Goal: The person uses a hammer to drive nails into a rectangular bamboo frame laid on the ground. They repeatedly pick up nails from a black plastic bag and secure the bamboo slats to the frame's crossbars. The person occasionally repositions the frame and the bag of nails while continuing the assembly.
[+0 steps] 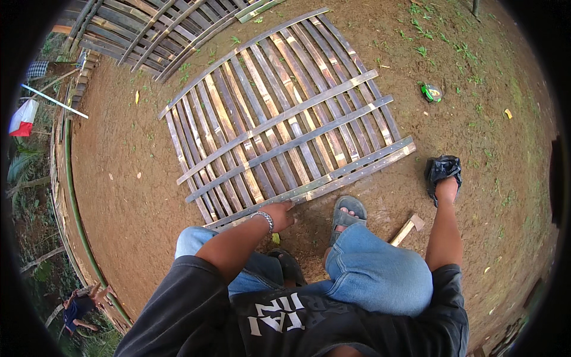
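— Bamboo, split into slats: that was the panel (279, 113) flat on the bare dirt ground (137, 178) in front of you. Where were your hands?

— Your left hand (279, 215) rested on the near edge of the panel, at the lowest cross rail. Fingers curled down onto the rail's end; palm over the wood, not a full grip that I could make out. A metal bracelet (265, 219) sat on that wrist.

— And the right?

— Your right hand (447, 189) reached out to the side, well apart from the panel, and was down on a crumpled black plastic bag (443, 169) on the ground. Fingers were buried in the plastic; I could not tell if they were closed on it or just pressing.

— Tools nearby?

— A hammer with a pale wooden handle (407, 229) lay on the dirt between your right knee and right forearm, untouched. A green tape measure (432, 92) lay farther out, beyond the panel's right corner.

— Your stance?

— Crouched, in blue jeans, grey sandals on. Your right foot (347, 213) was planted just beside the panel's near rail, toes almost touching it.

— Anything else around?

— A second bamboo panel (160, 30) lay past the first one, toward the upper left. A long green pole (77, 202) ran along the left edge of the dirt. Another person (80, 309) in dark blue bent over, far off at lower left.
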Motion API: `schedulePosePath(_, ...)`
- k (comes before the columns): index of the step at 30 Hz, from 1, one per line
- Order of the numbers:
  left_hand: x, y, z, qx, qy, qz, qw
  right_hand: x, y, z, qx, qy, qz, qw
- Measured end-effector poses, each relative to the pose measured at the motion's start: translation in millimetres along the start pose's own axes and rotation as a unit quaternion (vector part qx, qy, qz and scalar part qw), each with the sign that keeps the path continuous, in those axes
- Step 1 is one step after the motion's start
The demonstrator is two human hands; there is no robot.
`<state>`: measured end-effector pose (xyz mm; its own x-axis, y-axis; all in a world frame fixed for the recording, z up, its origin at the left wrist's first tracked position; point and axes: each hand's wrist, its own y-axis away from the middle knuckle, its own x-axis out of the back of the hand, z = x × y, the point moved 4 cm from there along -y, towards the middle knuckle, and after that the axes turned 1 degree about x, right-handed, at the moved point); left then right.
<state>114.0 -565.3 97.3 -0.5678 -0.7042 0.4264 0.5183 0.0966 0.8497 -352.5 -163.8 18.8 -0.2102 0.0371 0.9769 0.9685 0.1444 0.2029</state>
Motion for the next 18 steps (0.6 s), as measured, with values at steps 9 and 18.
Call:
schedulePosePath(9,21,-15,25,0.013,0.025,-0.018,0.999,18,12,12,-0.010,-0.130,0.136,0.982)
schedulePosePath(18,39,-17,116,-0.134,0.235,0.063,0.961,77,115,-93,-0.101,-0.723,-0.020,0.683)
